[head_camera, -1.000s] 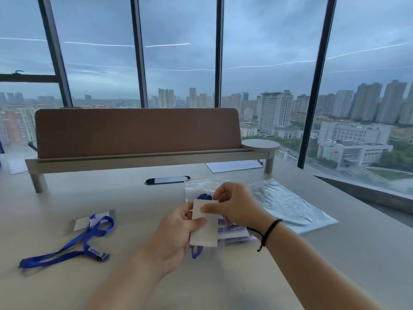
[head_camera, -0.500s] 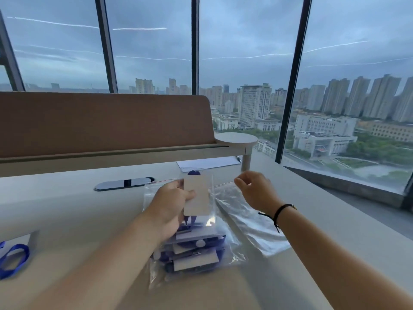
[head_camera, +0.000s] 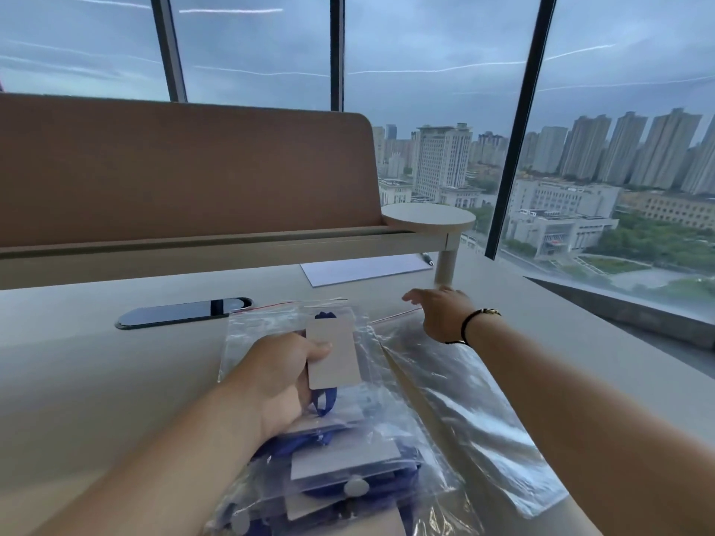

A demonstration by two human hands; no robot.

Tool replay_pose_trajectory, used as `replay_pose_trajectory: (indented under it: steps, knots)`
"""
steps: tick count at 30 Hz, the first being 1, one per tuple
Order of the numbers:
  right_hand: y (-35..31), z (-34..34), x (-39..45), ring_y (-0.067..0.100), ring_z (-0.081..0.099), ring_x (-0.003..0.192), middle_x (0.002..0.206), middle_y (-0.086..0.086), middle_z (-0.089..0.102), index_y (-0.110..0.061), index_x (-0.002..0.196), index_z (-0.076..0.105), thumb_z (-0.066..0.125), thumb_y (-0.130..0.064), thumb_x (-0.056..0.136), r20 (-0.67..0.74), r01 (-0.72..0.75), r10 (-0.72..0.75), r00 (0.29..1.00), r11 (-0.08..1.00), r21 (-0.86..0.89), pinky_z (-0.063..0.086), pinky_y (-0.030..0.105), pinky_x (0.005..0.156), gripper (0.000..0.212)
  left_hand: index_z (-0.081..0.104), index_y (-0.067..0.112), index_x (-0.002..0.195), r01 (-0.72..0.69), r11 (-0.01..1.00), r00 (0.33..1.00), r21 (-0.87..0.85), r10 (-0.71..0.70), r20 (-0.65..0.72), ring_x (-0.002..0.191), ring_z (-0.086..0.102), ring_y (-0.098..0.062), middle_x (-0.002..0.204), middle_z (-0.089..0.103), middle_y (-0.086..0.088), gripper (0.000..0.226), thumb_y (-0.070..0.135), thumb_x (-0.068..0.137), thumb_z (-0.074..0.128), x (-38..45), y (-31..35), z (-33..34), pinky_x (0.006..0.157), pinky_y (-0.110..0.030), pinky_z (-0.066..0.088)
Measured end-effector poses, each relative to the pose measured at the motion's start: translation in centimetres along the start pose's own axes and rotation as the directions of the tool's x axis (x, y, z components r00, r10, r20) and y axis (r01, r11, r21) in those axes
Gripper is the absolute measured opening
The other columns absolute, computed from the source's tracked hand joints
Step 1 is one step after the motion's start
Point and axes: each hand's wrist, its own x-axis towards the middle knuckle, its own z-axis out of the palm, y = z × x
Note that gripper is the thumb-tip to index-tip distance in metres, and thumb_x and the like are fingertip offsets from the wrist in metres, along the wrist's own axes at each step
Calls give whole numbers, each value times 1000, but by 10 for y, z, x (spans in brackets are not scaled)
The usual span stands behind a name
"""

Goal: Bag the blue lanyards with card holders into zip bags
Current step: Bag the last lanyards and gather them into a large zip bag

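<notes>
My left hand (head_camera: pixel 278 375) grips a white card holder (head_camera: pixel 333 352) upright, its folded blue lanyard (head_camera: pixel 324 405) hanging below the palm. Under it lies a pile of filled zip bags (head_camera: pixel 348 473) with blue lanyards and white cards inside. To the right, a stack of clear empty zip bags (head_camera: pixel 460 404) lies flat on the table (head_camera: pixel 96 381). My right hand (head_camera: pixel 439 313), with a black wrist band, reaches over the far top edge of that stack with fingers extended to the left; whether it touches the bag I cannot tell.
A dark oval cable cover (head_camera: pixel 182 312) sits in the table to the left. A white sheet (head_camera: pixel 363 266) with a pen lies under the raised wooden shelf (head_camera: pixel 232 241) and brown divider (head_camera: pixel 185 168). Windows stand beyond.
My right hand has moved right and farther away from the card holder, toward the top of the empty bags. My left hand keeps the card holder. The view has shifted right and closer.
</notes>
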Motion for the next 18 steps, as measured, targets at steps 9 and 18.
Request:
replay_pose_trajectory:
  steps: [9, 18]
  knots:
    - [1, 4, -5, 22, 64, 98, 113, -7, 66, -30, 111, 66, 54, -11, 90, -255, 29, -68, 965, 988, -152, 50, 31, 77, 32, 59, 4, 118, -20, 999, 1000, -44, 20, -1, 82, 60, -31, 98, 65, -18, 28, -6, 98, 43, -5, 5, -5, 55, -33, 44]
    - [18, -13, -27, 27, 60, 72, 84, 5, 64, -21, 87, 54, 51, -12, 94, -328, -45, 29, 944, 998, -43, 47, 32, 62, 11, 61, 7, 106, -100, 995, 995, -8, 100, 12, 69, 57, -31, 76, 71, -14, 24, -3, 98, 41, -23, 16, -7, 51, -30, 31]
